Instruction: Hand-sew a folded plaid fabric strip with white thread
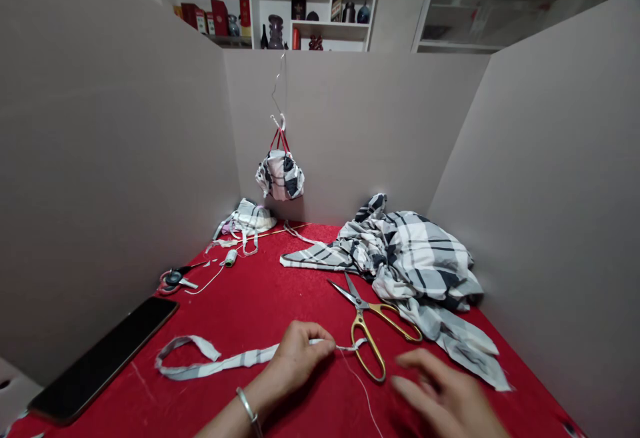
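Observation:
My left hand (300,358) pinches a narrow strip of grey-and-white plaid fabric (220,363), which loops out to the left across the red cloth. A thin white thread (363,388) runs down from near those fingers. My right hand (440,391) is blurred, with its fingers apart and nothing in them. It hovers just right of gold-handled steel scissors (370,321), which lie open. Beyond them is a crumpled heap of black, grey and white plaid fabric (415,258), with a tail (455,341) near my right hand.
Red cloth (260,291) covers the table, walled by grey panels (540,158). A black phone (100,358) lies left. Further back are small scissors (175,279), a thread spool (231,258) and a fabric piece (250,217). A plaid pouch (280,175) hangs ahead.

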A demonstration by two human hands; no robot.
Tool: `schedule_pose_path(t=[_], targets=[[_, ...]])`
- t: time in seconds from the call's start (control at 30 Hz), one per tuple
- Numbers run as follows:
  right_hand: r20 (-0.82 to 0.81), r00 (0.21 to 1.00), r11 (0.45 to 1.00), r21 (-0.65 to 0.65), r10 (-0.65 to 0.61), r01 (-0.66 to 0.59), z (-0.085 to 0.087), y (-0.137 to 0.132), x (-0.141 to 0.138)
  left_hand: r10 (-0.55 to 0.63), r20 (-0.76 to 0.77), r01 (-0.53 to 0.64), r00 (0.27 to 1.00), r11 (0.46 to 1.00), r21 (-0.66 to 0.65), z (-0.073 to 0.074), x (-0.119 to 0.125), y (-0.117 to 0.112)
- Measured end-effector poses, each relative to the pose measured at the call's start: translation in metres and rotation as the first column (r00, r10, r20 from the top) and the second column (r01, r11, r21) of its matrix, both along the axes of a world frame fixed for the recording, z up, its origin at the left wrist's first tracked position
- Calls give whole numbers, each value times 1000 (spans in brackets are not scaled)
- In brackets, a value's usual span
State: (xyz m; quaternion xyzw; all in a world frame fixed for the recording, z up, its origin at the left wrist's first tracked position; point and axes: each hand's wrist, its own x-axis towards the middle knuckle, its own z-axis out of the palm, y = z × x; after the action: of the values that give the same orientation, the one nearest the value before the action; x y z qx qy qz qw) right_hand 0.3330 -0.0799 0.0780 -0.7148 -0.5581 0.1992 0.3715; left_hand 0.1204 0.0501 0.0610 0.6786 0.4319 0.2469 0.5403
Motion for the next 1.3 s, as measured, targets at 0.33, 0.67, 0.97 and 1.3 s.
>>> schedule_pose_path(t=[0.33, 0.67, 0.97, 1.3], targets=[[312, 930, 977, -149, 192, -152, -23, 37, 0, -52, -133, 70, 990, 988, 135, 7, 3, -5], [-395, 907, 974, -101, 148, -203, 2, 36, -34, -53, -126, 77, 991, 976, 201, 12, 7, -9], [-322, 924, 979, 75, 204, -190, -22, 42, -41, -21, -69, 32, 997, 986, 162, 7, 12, -9], [-39, 951, 939, 174, 308, -297, -32, 34, -46, -14, 0, 14, 1000, 998, 66, 7, 11, -8]])
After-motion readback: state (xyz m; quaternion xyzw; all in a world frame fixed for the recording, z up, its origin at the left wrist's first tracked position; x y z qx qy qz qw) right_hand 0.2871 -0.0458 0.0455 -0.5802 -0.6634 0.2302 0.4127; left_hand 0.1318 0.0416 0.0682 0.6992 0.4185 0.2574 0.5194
